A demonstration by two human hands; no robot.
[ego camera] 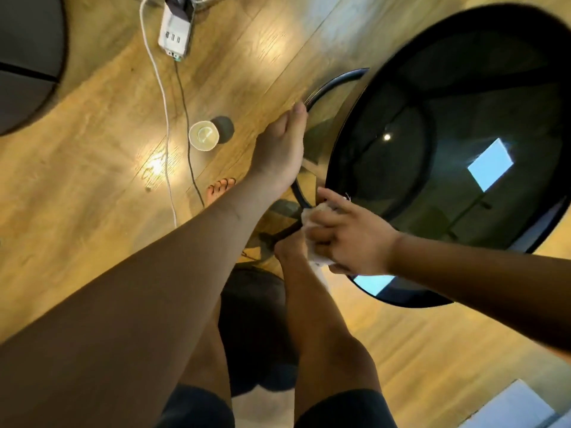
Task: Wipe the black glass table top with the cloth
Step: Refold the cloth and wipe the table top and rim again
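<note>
The round black glass table top (482, 97) fills the upper right and mirrors bright windows. At its near-left edge my right hand (352, 239) is closed around a crumpled white cloth (315, 219) and presses it against the rim. My left hand (282, 146) reaches forward with fingers straight and together, lying flat along a thin black ring frame (332, 81) that sits lower, left of the table top. The left palm is hidden, and nothing shows in that hand.
On the wooden floor (92, 186) stand a small pale cup (204, 135), a white power strip (175, 34) and trailing cables (163, 97). A dark round piece of furniture (27, 63) sits at upper left. My bare legs and a foot (221, 188) are below the hands.
</note>
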